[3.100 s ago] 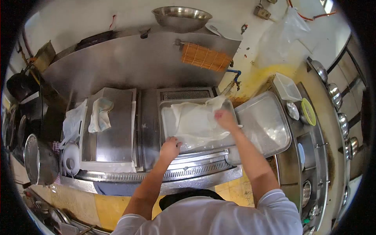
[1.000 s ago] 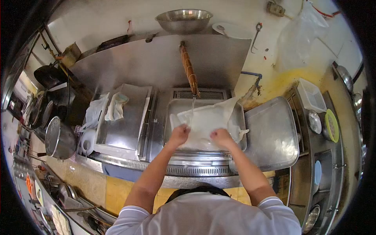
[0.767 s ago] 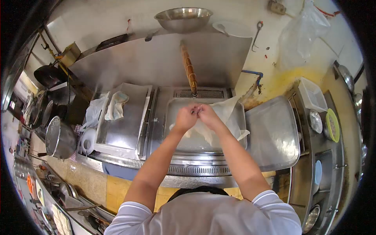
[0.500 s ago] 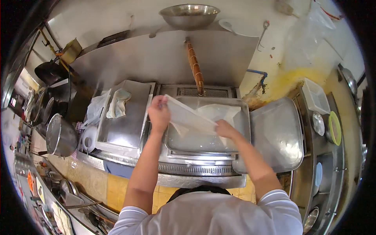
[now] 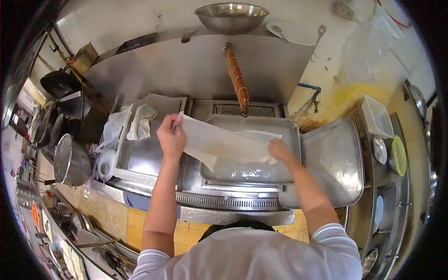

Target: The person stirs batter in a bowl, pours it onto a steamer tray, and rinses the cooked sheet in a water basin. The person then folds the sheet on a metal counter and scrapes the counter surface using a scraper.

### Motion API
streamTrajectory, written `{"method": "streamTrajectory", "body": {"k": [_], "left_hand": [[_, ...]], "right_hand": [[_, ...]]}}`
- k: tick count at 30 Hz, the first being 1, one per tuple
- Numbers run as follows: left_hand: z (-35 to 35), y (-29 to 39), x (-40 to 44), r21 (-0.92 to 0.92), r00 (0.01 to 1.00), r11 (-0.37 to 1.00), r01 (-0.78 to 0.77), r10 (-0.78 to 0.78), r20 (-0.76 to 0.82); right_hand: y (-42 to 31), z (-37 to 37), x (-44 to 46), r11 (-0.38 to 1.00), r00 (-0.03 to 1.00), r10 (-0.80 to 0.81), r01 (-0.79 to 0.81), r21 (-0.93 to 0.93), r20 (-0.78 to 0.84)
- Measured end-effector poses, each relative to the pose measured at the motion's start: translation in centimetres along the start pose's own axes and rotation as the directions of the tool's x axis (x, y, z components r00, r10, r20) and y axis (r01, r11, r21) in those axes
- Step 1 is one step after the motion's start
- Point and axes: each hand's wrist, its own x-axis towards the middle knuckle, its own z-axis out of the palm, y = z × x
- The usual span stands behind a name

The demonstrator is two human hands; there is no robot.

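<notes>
A thin white cloth [image 5: 224, 142] is stretched between my two hands above a shallow metal tray [image 5: 297, 135]. My left hand [image 5: 171, 135] is closed on the cloth's upper left end, out past the tray's left side. Near the tray's right side, my right hand [image 5: 280, 150] grips the other end. The cloth slants down from left to right, its lower edge hanging loose over the tray. Shiny wet patches show in the tray; the cloth hides much of its inside. A pale sheet-like edge shows behind the cloth, and I cannot tell whether it is part of it.
A brown wrapped spout [image 5: 237, 79] hangs behind the tray. On the left, a folded cloth [image 5: 141, 122] lies on a steel surface [image 5: 151, 156]. A large metal lid or tray [image 5: 332, 163] leans at the right. A steel bowl [image 5: 231, 21] stands on the back ledge.
My left hand has moved left and slightly down; my right hand has shifted a little right. The cloth between them is now spread wider.
</notes>
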Motion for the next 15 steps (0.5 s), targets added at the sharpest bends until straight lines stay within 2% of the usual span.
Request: {"method": "streamTrajectory", "body": {"k": [1,2,3,4,5,6,9,10,12,14,15], "left_hand": [[-0.3,-0.5,-0.2,0.052,1.000,0.999,0.009,-0.008,-0.014],[0.9,-0.5,-1.2,-0.032,0.994,0.996,0.082,-0.080,0.070],[2.7,-0.4,-2.5,0.018,0.987,0.999,0.034,-0.036,0.157],[4.5,0.1,-3.6,0.062,0.969,0.998,-0.022,0.006,0.247],[6.7,1.3,-4.6,0.062,0.957,0.994,-0.090,0.069,0.283],[8.0,2.1,-5.2,0.058,0.939,0.986,-0.159,0.133,0.318],[5.6,3.2,-2.6,0.055,0.944,0.991,-0.122,0.098,0.315],[3.5,3.5,-1.2,0.053,0.968,0.998,-0.038,0.024,0.248],[0.4,1.6,0.4,-0.020,0.993,0.998,0.053,-0.051,0.111],[0.4,1.1,-0.4,-0.012,0.994,0.999,0.044,-0.043,0.103],[0.9,0.6,-0.9,-0.010,0.994,0.999,0.037,-0.036,0.099]], "right_hand": [[0.2,-1.1,-0.6,0.987,0.999,-0.032,0.037,-0.155,0.036],[0.2,-1.9,-1.1,0.949,0.995,-0.058,0.078,-0.304,0.075],[-2.5,-1.8,-1.1,0.996,0.994,-0.077,0.080,0.028,-0.071],[-6.9,-1.6,-0.8,0.927,0.975,-0.044,0.120,0.355,-0.216],[-12.5,-3.8,-1.3,0.842,0.972,-0.127,0.210,0.497,-0.196],[-16.6,-5.7,-1.6,0.727,0.959,-0.211,0.284,0.626,-0.189],[-16.4,-1.8,-1.0,0.735,0.969,-0.147,0.240,0.635,-0.196],[-11.6,0.3,0.4,0.890,0.984,-0.118,0.164,0.426,-0.133],[-3.7,1.4,0.5,0.984,0.968,-0.144,0.161,0.071,-0.206],[0.4,0.8,-0.2,0.994,0.996,0.012,-0.022,-0.107,-0.089],[-0.7,0.6,0.0,0.998,0.991,-0.044,0.049,0.036,-0.129]]}}
